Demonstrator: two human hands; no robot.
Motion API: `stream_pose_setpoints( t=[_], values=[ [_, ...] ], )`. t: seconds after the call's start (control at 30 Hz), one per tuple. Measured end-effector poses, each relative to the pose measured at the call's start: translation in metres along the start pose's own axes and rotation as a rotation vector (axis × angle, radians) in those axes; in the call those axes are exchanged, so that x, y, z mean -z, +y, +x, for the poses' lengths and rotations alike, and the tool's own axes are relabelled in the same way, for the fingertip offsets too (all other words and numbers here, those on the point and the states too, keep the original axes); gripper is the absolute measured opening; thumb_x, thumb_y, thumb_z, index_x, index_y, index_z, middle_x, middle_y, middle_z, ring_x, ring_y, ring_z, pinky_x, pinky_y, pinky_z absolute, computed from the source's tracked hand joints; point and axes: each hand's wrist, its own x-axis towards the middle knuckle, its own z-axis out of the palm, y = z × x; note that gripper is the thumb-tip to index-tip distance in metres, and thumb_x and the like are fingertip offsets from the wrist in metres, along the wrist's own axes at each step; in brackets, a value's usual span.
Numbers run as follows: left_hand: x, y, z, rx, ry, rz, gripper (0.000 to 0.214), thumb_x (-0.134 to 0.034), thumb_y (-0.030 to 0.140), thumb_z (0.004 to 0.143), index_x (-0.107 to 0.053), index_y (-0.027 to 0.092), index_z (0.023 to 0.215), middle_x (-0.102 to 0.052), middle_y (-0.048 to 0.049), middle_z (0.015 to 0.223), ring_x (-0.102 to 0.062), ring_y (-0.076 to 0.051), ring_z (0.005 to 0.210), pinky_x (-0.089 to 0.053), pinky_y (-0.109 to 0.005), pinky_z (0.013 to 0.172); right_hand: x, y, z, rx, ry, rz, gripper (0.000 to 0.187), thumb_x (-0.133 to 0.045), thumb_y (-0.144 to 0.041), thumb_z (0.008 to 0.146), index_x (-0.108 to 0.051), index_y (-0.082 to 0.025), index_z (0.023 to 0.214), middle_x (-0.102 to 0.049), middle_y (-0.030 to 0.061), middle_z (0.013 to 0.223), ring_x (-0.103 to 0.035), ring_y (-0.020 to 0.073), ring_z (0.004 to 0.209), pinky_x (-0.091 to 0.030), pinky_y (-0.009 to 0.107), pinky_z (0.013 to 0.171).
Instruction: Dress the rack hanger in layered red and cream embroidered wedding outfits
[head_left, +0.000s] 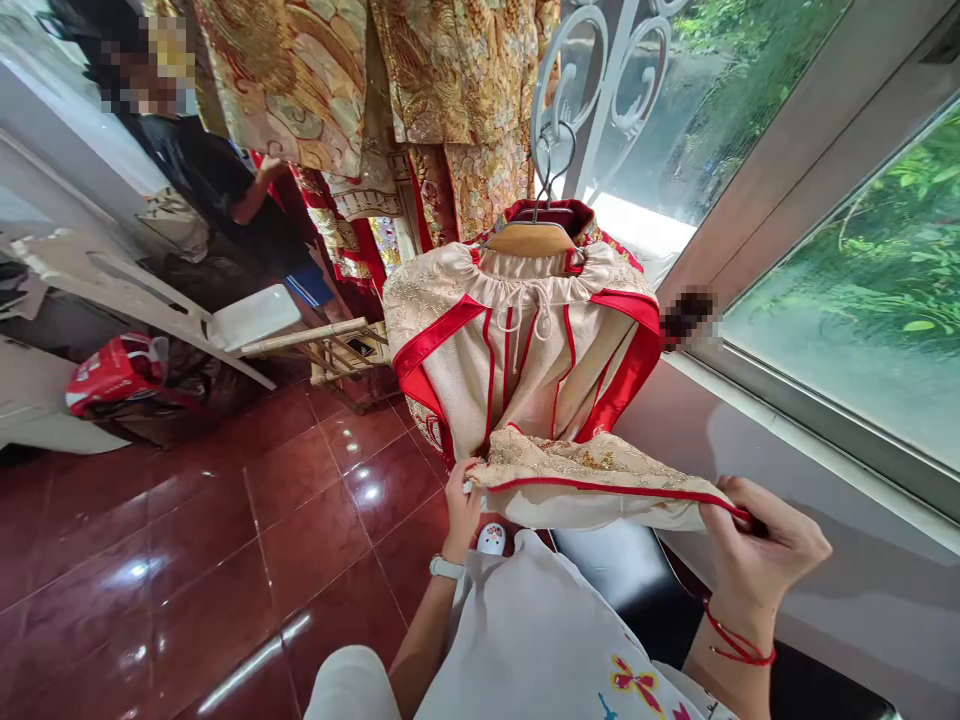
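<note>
Two ends: left hand (462, 502) and right hand (772, 535) are pinching the near cloth (600, 462);
Feel: seeming soft, light;
Hold: red trim (600, 487) likely serving best

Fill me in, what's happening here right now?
A person's left-hand grip and right-hand grip hold opposite ends of a cream cloth with a red edge, stretched between them. Just beyond it, a cream garment with red trim hangs on a hanger; whether the two are joined is unclear. Further back, another person in a dark top is beside hanging gold garments.
</note>
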Motion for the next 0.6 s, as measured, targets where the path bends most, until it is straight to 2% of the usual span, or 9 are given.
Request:
stream_pose_setpoints(
  t=[0.1,0.2,0.23,0.3,0.37,0.43,0.5,0.6],
  values=[
    [0.049,0.017,0.015,0.060,0.038,0.062,0.034,-0.059,0.050,0.078,-0.071,0.019,0.084,-0.072,-0.0068,0.081,-0.065,-0.023,0.076,-0.053,-0.033,0.072,-0.016,0.016,0.003,-0.094,-0.149,-0.068,0.034,-0.058,-0.018,0.076,-0.032,-0.020,0.054,-0.023,-0.0047,0.056,-0.021,0.0091,0.054,-0.017,0.029,0.050],
    [0.097,0.045,0.032,0.043,0.168,0.145,0.040,-0.049,0.053,0.084,-0.069,0.020,0.073,-0.070,-0.0062,0.071,-0.063,-0.022,0.069,-0.050,-0.031,0.065,-0.036,0.027,0.005,-0.148,-0.346,-0.059,0.030,-0.056,-0.029,0.083,-0.047,-0.020,0.056,-0.036,-0.0038,0.054,-0.030,0.0100,0.053,-0.025,0.027,0.051],
    [0.110,0.056,0.036,0.027,0.173,0.163,0.041,-0.048,0.052,0.085,-0.070,0.020,0.073,-0.070,-0.0063,0.071,-0.064,-0.022,0.070,-0.050,-0.031,0.065,-0.042,0.029,0.005,-0.164,-0.392,-0.042,0.029,-0.056,-0.031,0.084,-0.052,-0.019,0.058,-0.040,-0.0032,0.055,-0.033,0.0105,0.053,-0.027,0.027,0.052],
    [0.128,0.075,0.040,0.016,0.064,0.180,0.035,-0.060,0.053,0.077,-0.073,0.020,0.078,-0.072,-0.0057,0.075,-0.065,-0.023,0.071,-0.051,-0.031,0.064,-0.051,0.032,0.003,-0.204,-0.442,-0.004,0.030,-0.056,-0.034,0.085,-0.055,-0.019,0.059,-0.044,-0.0026,0.056,-0.035,0.0110,0.055,-0.029,0.026,0.053],
    [0.134,0.087,0.039,0.054,-0.140,0.207,0.036,-0.076,0.048,0.063,-0.075,0.020,0.085,-0.074,-0.0040,0.079,-0.065,-0.024,0.072,-0.051,-0.031,0.063,-0.057,0.033,0.001,-0.250,-0.459,0.033,0.031,-0.058,-0.035,0.084,-0.053,-0.019,0.058,-0.041,-0.0030,0.056,-0.034,0.0111,0.056,-0.028,0.026,0.053],
    [0.132,0.090,0.035,0.157,-0.287,0.242,0.034,-0.083,0.045,0.057,-0.073,0.021,0.079,-0.072,-0.0021,0.074,-0.064,-0.024,0.069,-0.049,-0.030,0.059,-0.061,0.035,-0.002,-0.290,-0.485,0.064,0.031,-0.059,-0.035,0.083,-0.051,-0.019,0.057,-0.037,-0.0035,0.056,-0.032,0.0112,0.057,-0.026,0.026,0.053],
    [0.127,0.082,0.031,0.312,-0.295,0.220,0.032,-0.082,0.048,0.061,-0.066,0.021,0.066,-0.065,-0.0004,0.061,-0.060,-0.022,0.061,-0.047,-0.030,0.054,-0.064,0.037,-0.005,-0.316,-0.515,0.076,0.031,-0.060,-0.035,0.081,-0.051,-0.019,0.057,-0.036,-0.0036,0.056,-0.031,0.0112,0.057,-0.026,0.026,0.054],
    [0.125,0.062,0.025,0.483,-0.154,0.047,0.042,-0.084,0.054,0.060,-0.063,0.020,0.069,-0.064,-0.0003,0.061,-0.062,-0.021,0.060,-0.049,-0.030,0.053,-0.067,0.041,-0.007,-0.359,-0.530,0.078,0.029,-0.060,-0.036,0.080,-0.053,-0.018,0.058,-0.038,-0.0033,0.057,-0.033,0.0113,0.058,-0.028,0.026,0.054]
  ],
)
